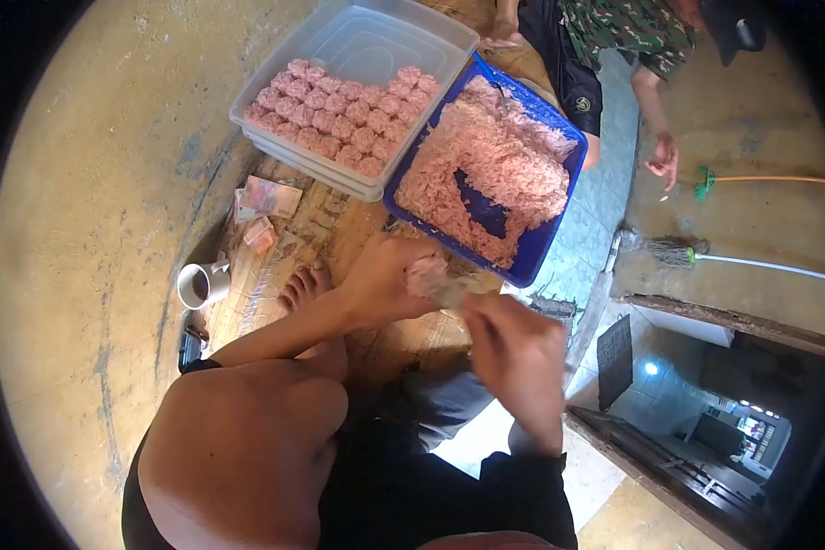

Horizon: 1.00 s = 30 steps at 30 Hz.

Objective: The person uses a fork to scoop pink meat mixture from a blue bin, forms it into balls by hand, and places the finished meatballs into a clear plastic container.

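My left hand [388, 278] is curled around a lump of pink minced mixture [426, 273], which shows at the top of the fist. Close against it, my right hand [515, 344] grips a pale, blurred utensil [454, 292]; its exact kind cannot be made out. Just beyond both hands stands a blue plastic tub [533, 265] heaped with the same pink mixture [502, 151], its bottom showing through a scooped hollow. To its left, a translucent plastic container [378, 34] holds rows of shaped pink balls [344, 117] in its nearer part.
Banknotes [271, 197] and a white mug with dark liquid [203, 283] lie left on the wooden surface [316, 220], near my bare foot [307, 285]. Another person [625, 34] sits beyond the tub. A mop [756, 265] and a doorway [701, 399] are at right.
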Each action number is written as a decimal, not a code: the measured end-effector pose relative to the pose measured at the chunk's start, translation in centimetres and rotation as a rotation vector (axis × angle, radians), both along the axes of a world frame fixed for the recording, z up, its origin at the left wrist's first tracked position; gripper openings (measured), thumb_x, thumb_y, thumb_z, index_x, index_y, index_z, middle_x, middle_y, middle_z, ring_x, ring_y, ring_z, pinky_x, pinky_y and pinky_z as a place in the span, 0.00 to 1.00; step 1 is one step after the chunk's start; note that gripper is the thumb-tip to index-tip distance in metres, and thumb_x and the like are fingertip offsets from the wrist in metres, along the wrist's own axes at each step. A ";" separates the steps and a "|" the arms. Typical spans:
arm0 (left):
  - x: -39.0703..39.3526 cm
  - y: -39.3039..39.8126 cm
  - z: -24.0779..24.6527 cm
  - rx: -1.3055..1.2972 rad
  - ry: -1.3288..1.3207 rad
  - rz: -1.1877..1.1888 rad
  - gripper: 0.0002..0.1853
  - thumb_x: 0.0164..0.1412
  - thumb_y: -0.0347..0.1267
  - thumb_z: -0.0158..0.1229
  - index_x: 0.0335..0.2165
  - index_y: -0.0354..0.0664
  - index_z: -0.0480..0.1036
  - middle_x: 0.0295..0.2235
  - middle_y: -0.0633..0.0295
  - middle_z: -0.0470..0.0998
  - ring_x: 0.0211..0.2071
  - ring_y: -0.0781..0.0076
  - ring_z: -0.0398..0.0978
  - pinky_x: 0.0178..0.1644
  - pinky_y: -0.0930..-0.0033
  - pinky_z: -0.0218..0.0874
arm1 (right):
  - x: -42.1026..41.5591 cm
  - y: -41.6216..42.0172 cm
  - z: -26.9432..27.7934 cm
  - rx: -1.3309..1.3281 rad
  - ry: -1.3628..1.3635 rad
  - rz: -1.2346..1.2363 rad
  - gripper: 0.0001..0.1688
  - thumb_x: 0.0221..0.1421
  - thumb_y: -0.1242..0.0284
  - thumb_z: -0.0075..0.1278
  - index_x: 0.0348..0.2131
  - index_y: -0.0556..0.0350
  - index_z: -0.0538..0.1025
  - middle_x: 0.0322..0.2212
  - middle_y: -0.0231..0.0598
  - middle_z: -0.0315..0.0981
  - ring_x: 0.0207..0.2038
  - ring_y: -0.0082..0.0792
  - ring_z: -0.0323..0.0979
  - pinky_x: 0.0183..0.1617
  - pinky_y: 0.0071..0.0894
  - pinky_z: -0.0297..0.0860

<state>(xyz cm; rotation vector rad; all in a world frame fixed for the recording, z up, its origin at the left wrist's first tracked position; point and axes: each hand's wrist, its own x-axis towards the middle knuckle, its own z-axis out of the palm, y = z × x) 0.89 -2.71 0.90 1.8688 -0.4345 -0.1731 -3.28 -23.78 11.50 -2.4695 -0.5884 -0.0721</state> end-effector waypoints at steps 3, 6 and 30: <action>-0.9 -0.7 0.7 -0.213 -0.103 0.037 0.20 0.47 0.36 0.80 0.34 0.38 0.78 0.28 0.54 0.81 0.28 0.60 0.80 0.35 0.64 0.70 | 0.0 -0.6 2.7 0.099 -0.002 -0.314 0.10 0.56 0.87 0.62 0.37 0.59 0.82 0.29 0.48 0.83 0.26 0.39 0.84 0.26 0.40 0.73; 0.0 -0.9 0.2 -0.373 0.020 0.065 0.20 0.49 0.35 0.79 0.35 0.38 0.78 0.29 0.54 0.81 0.29 0.59 0.80 0.36 0.63 0.71 | -0.8 -0.1 4.0 0.110 -0.040 -0.241 0.09 0.57 0.86 0.62 0.38 0.59 0.81 0.29 0.48 0.83 0.27 0.40 0.84 0.27 0.41 0.73; 0.6 1.3 -1.2 0.072 -0.204 0.281 0.19 0.50 0.37 0.80 0.38 0.41 0.82 0.31 0.58 0.81 0.30 0.58 0.80 0.34 0.60 0.71 | 1.5 1.6 -0.1 0.380 0.006 -0.420 0.05 0.63 0.81 0.64 0.40 0.60 0.83 0.26 0.31 0.80 0.26 0.11 0.68 0.27 0.18 0.60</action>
